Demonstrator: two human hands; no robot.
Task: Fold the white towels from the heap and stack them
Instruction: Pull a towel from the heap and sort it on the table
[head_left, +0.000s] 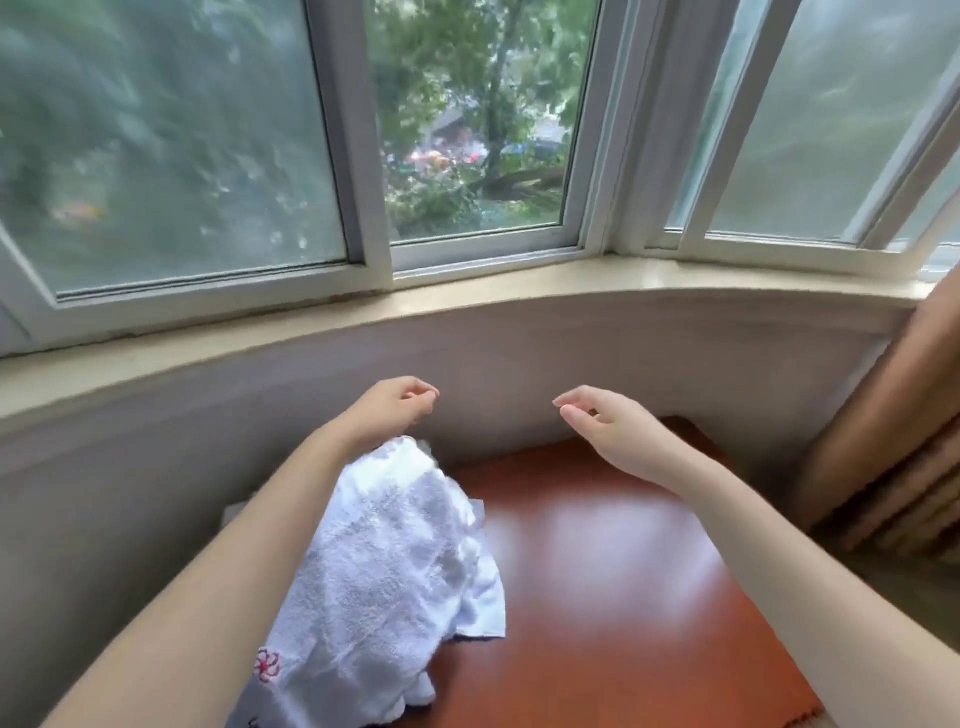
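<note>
A heap of white towels (384, 566) lies on the left part of a red-brown table (613, 587); one towel has a small red flower stitched near its lower edge. My left hand (395, 408) hovers above the far end of the heap with its fingers loosely curled and nothing in them. My right hand (608, 431) is raised over the bare far side of the table, fingers relaxed and empty. Both hands are in the air, apart from the towels.
A white wall with a beige window sill (467, 306) curves right behind the table. Windows above it look onto trees. A brown slatted piece (893, 457) leans at the right edge.
</note>
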